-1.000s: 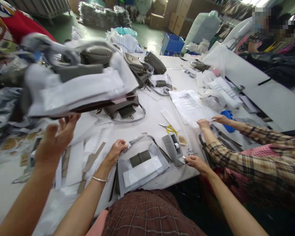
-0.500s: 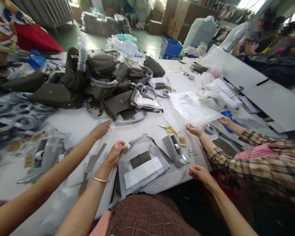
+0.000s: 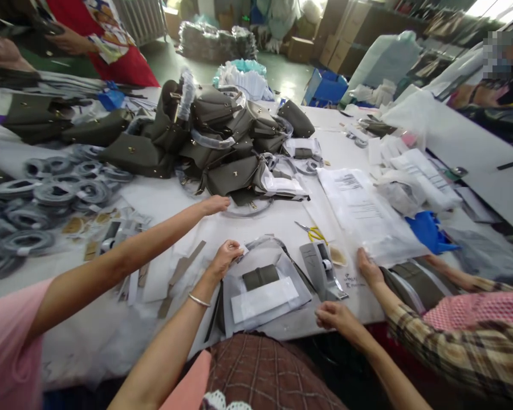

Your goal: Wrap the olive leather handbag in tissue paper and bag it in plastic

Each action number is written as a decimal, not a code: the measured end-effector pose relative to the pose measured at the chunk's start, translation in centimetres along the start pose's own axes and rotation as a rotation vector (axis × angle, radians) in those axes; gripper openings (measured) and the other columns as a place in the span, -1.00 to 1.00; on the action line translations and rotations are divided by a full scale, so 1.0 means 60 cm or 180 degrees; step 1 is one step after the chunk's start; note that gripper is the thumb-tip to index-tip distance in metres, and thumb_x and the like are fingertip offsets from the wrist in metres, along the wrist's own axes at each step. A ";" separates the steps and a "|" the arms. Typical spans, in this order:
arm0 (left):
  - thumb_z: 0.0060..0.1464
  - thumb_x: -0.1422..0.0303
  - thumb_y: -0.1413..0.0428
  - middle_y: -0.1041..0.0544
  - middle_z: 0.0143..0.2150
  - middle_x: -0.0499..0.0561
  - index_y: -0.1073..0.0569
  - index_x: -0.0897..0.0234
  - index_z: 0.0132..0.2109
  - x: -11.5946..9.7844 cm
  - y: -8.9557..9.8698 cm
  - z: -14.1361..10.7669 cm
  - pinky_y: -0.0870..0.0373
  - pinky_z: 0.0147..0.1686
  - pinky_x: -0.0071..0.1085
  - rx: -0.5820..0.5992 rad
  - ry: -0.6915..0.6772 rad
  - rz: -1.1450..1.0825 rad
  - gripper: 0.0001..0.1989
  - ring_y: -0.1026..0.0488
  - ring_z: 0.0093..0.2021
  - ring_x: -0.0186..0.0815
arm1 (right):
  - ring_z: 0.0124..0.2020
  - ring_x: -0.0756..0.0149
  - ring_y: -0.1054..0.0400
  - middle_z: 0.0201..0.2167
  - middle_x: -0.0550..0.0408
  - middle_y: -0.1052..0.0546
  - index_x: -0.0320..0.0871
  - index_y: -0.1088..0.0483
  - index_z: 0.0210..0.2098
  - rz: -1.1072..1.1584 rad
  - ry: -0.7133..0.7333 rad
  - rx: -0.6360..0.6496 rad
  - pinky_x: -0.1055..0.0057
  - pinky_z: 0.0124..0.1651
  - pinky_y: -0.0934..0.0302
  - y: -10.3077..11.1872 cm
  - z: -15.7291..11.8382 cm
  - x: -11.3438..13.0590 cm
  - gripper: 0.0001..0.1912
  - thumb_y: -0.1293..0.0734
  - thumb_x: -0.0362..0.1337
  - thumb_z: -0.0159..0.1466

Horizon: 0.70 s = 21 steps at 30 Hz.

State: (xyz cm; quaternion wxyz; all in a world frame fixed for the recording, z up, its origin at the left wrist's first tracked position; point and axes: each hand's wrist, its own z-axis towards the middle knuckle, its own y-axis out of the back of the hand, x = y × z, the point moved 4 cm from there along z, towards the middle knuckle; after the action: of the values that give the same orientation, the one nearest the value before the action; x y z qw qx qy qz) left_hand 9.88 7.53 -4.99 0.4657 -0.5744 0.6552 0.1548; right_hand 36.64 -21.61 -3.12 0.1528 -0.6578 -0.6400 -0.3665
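My left hand [image 3: 227, 259], with a bangle at the wrist, pinches a small whitish piece by the wrapped handle of a plastic-covered bag [image 3: 226, 310]. On that bag lie a dark olive folded piece [image 3: 260, 277] and a white strip [image 3: 263, 300]. My right hand [image 3: 337, 320] hangs at the table's front edge, right of the bag, fingertips pressed together. Whatever it may hold is too small to tell. Just above it stands a grey tape dispenser [image 3: 318, 267], with yellow-handled scissors [image 3: 312, 232] behind.
A co-worker's arm [image 3: 154, 230] reaches from the left to the heaped olive bags [image 3: 235, 176]. At right, another person's hands hold a printed plastic bag [image 3: 363, 210] over a dark bag [image 3: 419, 279]. Wrapped grey coils [image 3: 55, 193] lie far left.
The view has swung left. My right hand has moved left, nearer the covered bag; my left stays by its handle. At right, the printed plastic bag has come down over the dark bag.
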 end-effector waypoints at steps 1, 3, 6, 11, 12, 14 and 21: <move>-0.43 0.31 -0.39 -0.41 -0.48 -0.14 -0.28 0.30 -0.26 0.001 -0.002 0.000 -0.18 -0.49 -0.54 -0.0010 -0.0003 0.0000 -0.44 -0.35 -0.52 -0.48 | -0.49 0.29 -0.36 -0.52 0.01 -0.55 -0.17 -0.43 -0.52 0.0052 0.0295 0.0072 0.34 -0.35 -0.23 -0.033 0.002 0.052 -0.66 -0.39 0.01 0.04; -0.42 0.31 -0.39 -0.40 -0.47 -0.15 -0.28 0.30 -0.26 0.003 -0.005 -0.001 -0.19 -0.49 -0.54 -0.0029 -0.0029 0.0034 -0.44 -0.35 -0.52 -0.47 | -0.42 0.29 -0.39 -0.47 0.03 -0.57 -0.18 -0.47 -0.43 0.0110 0.0670 0.0148 0.36 -0.29 -0.25 -0.096 0.013 0.155 -0.67 -0.38 0.00 0.09; -0.37 0.29 -0.37 -0.39 -0.47 -0.15 -0.27 0.29 -0.25 0.005 -0.009 -0.006 -0.18 -0.50 -0.54 -0.0033 -0.0137 0.0141 -0.46 -0.33 -0.53 -0.48 | -0.39 0.30 -0.40 -0.47 0.06 -0.56 -0.17 -0.48 -0.43 0.0327 0.1062 0.0129 0.39 -0.29 -0.26 -0.171 0.045 0.270 -0.71 -0.37 -0.04 0.12; -0.28 0.29 -0.31 -0.40 -0.45 -0.14 -0.28 0.30 -0.23 0.008 -0.014 -0.014 -0.23 -0.47 -0.52 -0.0116 -0.0383 0.0398 -0.53 -0.30 -0.53 -0.49 | -0.48 0.34 -0.37 -0.52 0.09 -0.54 -0.16 -0.47 -0.48 0.0240 0.1172 -0.0087 0.42 -0.37 -0.23 -0.236 0.114 0.315 -0.75 -0.37 -0.09 0.13; -0.27 0.29 -0.30 -0.40 -0.44 -0.13 -0.29 0.30 -0.23 0.009 -0.014 -0.016 -0.24 -0.45 -0.52 -0.0152 -0.0419 0.0448 -0.55 -0.31 -0.52 -0.48 | -0.48 0.33 -0.38 -0.53 0.08 -0.54 -0.17 -0.46 -0.49 0.0195 0.1069 -0.0146 0.42 -0.39 -0.22 -0.240 0.125 0.310 -0.74 -0.38 -0.08 0.12; -0.25 0.29 -0.29 -0.42 -0.41 -0.10 -0.30 0.30 -0.23 0.012 -0.015 -0.018 -0.27 -0.41 -0.51 -0.0237 -0.0488 0.0549 -0.58 -0.35 -0.47 -0.45 | -0.49 0.32 -0.40 -0.54 0.06 -0.54 -0.17 -0.45 -0.50 0.0159 0.0810 -0.0243 0.42 -0.42 -0.22 -0.242 0.143 0.298 -0.73 -0.39 -0.08 0.10; -0.17 0.37 -0.25 -0.47 -0.29 -0.03 -0.34 0.28 -0.25 0.011 -0.014 -0.024 -0.34 -0.24 -0.45 -0.0556 -0.0833 0.1136 -0.69 -0.47 -0.22 -0.29 | -0.52 0.34 -0.39 -0.57 0.04 -0.53 -0.17 -0.40 -0.56 0.0362 0.0543 -0.0069 0.45 -0.48 -0.18 -0.245 0.170 0.280 -0.66 -0.43 -0.02 0.07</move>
State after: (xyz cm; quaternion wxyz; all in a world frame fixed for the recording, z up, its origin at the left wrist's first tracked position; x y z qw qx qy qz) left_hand 10.07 5.82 -4.52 0.4604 -0.4626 0.6646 0.3639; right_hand 24.03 -0.53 -2.65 0.2201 -0.6611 -0.5823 -0.4188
